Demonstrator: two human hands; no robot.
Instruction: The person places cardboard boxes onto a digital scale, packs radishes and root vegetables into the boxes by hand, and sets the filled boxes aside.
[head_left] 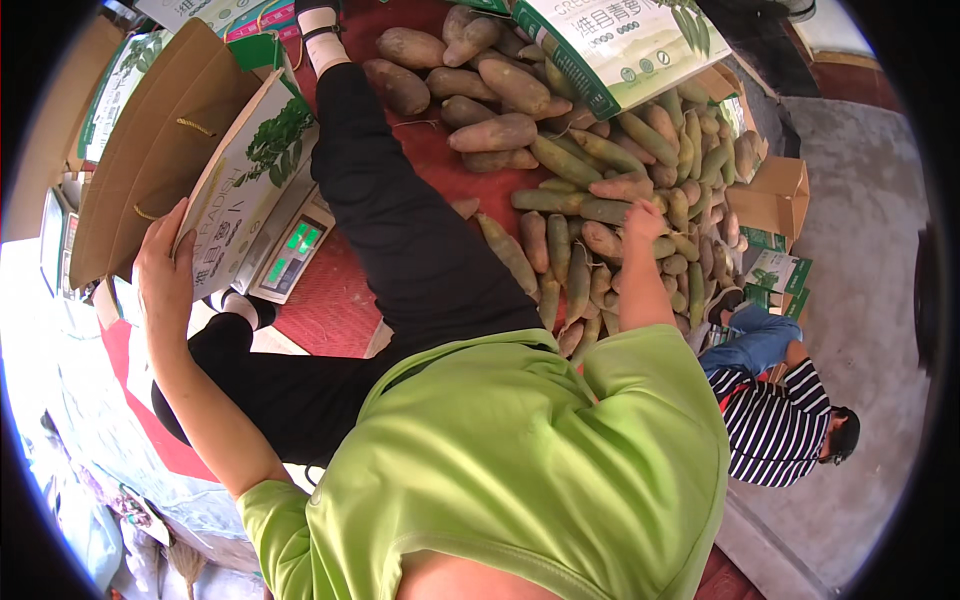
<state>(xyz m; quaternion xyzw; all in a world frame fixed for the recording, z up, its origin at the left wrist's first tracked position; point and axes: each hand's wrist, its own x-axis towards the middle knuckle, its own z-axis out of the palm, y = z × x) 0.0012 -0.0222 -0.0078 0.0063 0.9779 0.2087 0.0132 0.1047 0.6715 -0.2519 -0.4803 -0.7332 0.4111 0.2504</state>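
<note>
At the left, my left hand [165, 268] grips the near edge of an open cardboard carton [240, 185] with a white and green printed side. Under the carton sits a digital scale [292, 262] with a lit green display. My right arm stretches forward over a large heap of long green radishes [560, 160], many coated in brown soil. Low among them, my right hand [643, 217] has its fingers curled in. Just beside it lies a brown-coated radish [622, 187]. Whatever the right fingers hold is hidden. The carton's inside does not show.
A white and green carton [620, 45] rests on the far side of the heap. My outstretched leg [400, 190] lies between scale and radishes, over red matting [320, 315]. Another person [770, 420] in a striped shirt sits at the right, near an open brown box [775, 195].
</note>
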